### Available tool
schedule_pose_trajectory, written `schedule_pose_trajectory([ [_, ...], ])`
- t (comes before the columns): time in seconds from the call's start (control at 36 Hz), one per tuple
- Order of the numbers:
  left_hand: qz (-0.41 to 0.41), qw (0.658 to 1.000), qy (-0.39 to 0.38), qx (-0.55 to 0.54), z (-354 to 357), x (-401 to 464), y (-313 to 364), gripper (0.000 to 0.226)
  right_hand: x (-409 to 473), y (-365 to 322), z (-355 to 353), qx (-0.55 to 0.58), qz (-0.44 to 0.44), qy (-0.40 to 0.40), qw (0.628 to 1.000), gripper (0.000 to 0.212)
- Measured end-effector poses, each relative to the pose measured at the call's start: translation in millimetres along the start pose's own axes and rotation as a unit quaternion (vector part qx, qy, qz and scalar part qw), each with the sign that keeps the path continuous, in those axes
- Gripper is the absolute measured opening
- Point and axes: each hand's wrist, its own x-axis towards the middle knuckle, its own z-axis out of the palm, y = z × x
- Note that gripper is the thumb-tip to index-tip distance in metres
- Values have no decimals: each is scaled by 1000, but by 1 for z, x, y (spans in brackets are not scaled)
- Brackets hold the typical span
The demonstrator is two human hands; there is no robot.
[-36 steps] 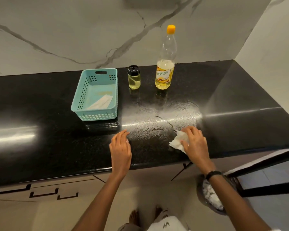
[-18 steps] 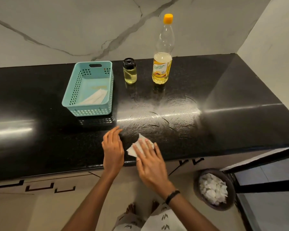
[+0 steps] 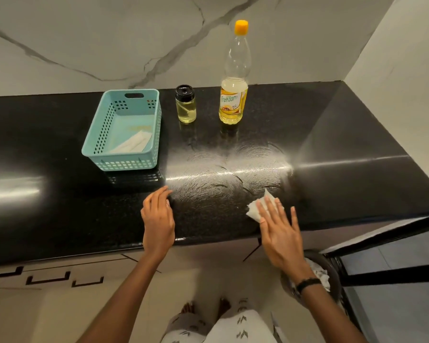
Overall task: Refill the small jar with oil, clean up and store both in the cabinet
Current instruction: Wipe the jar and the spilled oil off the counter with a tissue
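Note:
A small glass jar [image 3: 185,105] with a black lid holds yellow oil and stands near the back of the black counter [image 3: 344,144]. To its right stands a tall oil bottle [image 3: 234,95] with an orange cap, about a third full. My right hand [image 3: 279,227] lies flat, fingers spread, pressing a white tissue [image 3: 256,207] onto the counter near the front edge. My left hand [image 3: 157,217] rests flat on the counter, fingers together, holding nothing. Smeared wipe marks [image 3: 228,174] shine between the hands and the bottle.
A teal plastic basket [image 3: 124,129] with a folded white tissue inside sits left of the jar. A round bin [image 3: 315,276] with crumpled tissues stands on the floor at the lower right, beside a dark frame [image 3: 386,243]. Drawer fronts [image 3: 47,278] run under the counter.
My right hand slid the tissue left to beside my left hand, then back to the right along the front edge. My left hand stayed in place.

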Motion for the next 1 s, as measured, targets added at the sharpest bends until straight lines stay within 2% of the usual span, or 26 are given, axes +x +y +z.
schedule_pose_trajectory([
  [0.14,-3,1000,0,7,0,0,1,36,30,5,-9,10,19,-23,1000,59],
  [0.33,-10,1000,-7,20,3,1,-1,37,89,-1,-13,-16,19,-46,999,57],
  [0.56,2,999,-10,49,5,-2,-4,36,163,-14,-8,-4,22,-42,999,53],
  [0.75,-3,1000,8,30,6,-1,2,36,227,-28,-5,0,27,-26,999,54],
  [1.0,-19,999,12,30,5,1,4,36,267,-81,9,51,120,3,991,57],
])
